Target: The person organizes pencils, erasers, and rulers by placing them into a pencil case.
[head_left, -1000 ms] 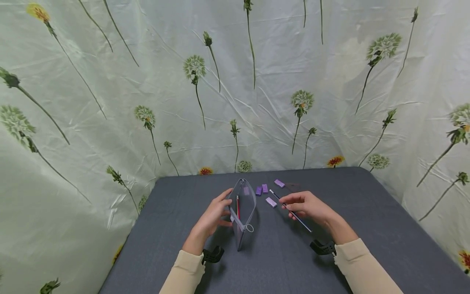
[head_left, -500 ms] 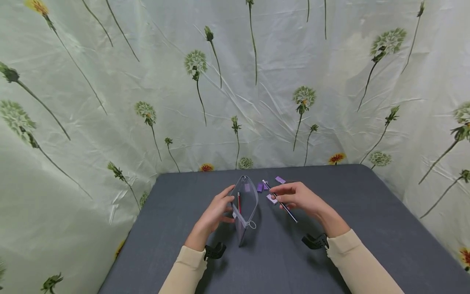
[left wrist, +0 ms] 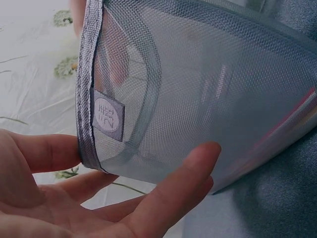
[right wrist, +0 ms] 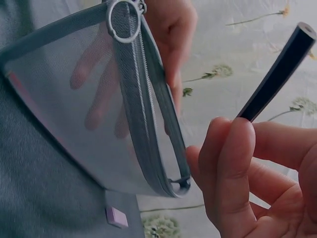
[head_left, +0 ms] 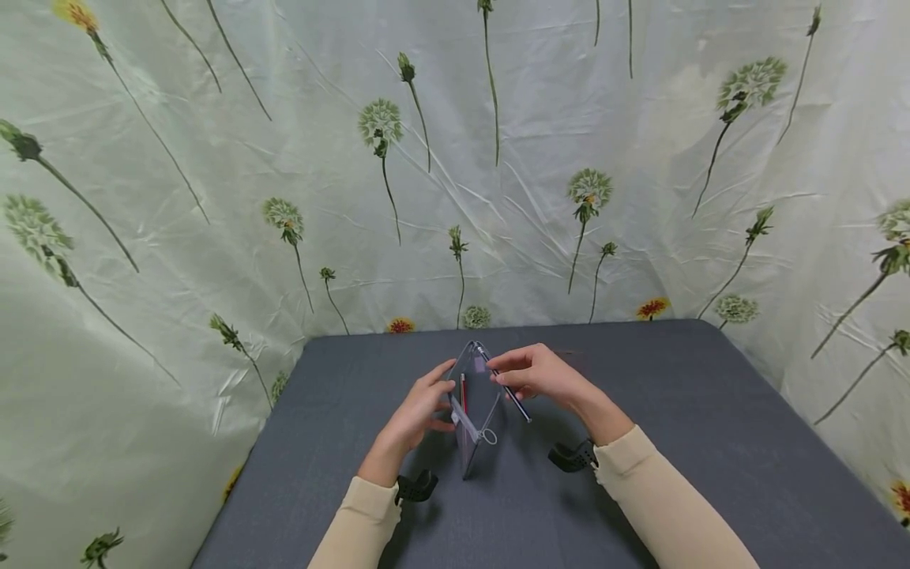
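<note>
- The mesh zip pouch (left wrist: pixel 183 89) stands on edge on the dark tabletop (head_left: pixel 320 442), mouth gaping upward, between the two hands.
- The left hand (head_left: pixel 419 407) grips its left side: fingers spread apart yet bent at the rim, the thumb lying along the outer mesh.
- The right hand (head_left: pixel 543 379), just right of the pouch's mouth, pinches a dark pencil (head_left: pixel 513 401) between thumb and fingertips, the other fingers loosely bent.
- That pencil slants in the air; its far end reaches the pouch's far rim, its near end pointing back toward the person. Whether it touches the rim cannot be told.
- A red pencil (head_left: pixel 464 393) lies inside the pouch, nearer the left hand.
- The ring pull (right wrist: pixel 124 40) hangs at the mouth's near end; a small fabric tag (left wrist: pixel 109 115) sits on the left-hand rim.
- A purple block (right wrist: pixel 117 217) rests on the tabletop beyond the pouch.
</note>
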A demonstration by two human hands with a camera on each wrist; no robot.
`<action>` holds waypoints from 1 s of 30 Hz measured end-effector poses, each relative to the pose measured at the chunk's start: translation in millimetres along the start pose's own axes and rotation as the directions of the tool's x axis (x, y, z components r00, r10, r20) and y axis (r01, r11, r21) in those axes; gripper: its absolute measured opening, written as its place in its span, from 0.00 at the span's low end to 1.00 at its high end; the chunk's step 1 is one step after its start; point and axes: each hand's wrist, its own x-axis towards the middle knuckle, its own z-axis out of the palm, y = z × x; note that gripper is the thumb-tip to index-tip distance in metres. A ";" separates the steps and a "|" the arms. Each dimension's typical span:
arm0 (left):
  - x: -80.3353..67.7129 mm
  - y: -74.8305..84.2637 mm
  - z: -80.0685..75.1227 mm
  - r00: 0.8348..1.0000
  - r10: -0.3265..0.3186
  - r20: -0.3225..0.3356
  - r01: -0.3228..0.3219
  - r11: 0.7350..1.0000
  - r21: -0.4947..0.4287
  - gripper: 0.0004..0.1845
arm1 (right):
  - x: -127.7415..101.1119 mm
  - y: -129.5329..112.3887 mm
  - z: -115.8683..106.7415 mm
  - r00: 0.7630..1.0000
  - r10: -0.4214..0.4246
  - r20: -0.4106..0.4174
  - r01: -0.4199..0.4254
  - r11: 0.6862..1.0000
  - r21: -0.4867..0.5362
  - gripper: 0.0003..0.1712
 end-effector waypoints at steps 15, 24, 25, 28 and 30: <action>-0.8 2.5 -0.5 1.000 -0.006 -0.001 0.006 1.000 -0.008 0.29 | 26.9 0.0 21.6 0.997 0.043 -0.057 -0.044 0.999 -0.014 0.21; -2.4 1.6 -0.7 1.000 0.008 0.014 -0.008 1.000 -0.006 0.29 | 31.4 -3.1 37.7 0.994 0.043 -0.102 -0.048 0.998 -0.045 0.20; -2.3 1.7 -0.7 1.000 0.007 0.016 -0.007 1.000 -0.007 0.29 | 32.3 -3.3 39.6 0.993 0.036 -0.110 -0.043 0.997 -0.064 0.20; -1.4 1.8 -0.5 1.000 0.006 0.018 -0.006 1.000 -0.011 0.29 | 35.0 -3.6 44.9 0.992 0.015 -0.129 -0.032 0.991 -0.133 0.19; -0.2 1.8 -0.7 1.000 0.005 0.019 -0.004 1.000 -0.014 0.29 | 36.6 -3.9 47.9 0.991 0.003 -0.133 -0.025 0.987 -0.161 0.19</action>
